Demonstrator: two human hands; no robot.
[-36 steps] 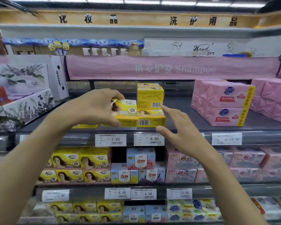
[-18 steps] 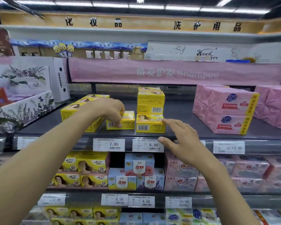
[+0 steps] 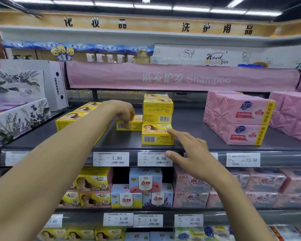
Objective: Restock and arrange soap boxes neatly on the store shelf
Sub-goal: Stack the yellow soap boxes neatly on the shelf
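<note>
L hand [image 3: 124, 113] grips soap box [image 3: 135, 125] mid shelf [image 3: 189, 121]. Box looks light, stiff; hold its sides. R hand [image 3: 191, 151] spread, touching stack [image 3: 157, 119].

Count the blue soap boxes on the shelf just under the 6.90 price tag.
3. The left box and the right box stand side by side at the front; the top box sits across both. More may be hidden behind.

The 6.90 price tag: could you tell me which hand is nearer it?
Right. The right hand has its thumb at the 6.90 price tag; the left hand holds a yellow soap box higher up.
</note>
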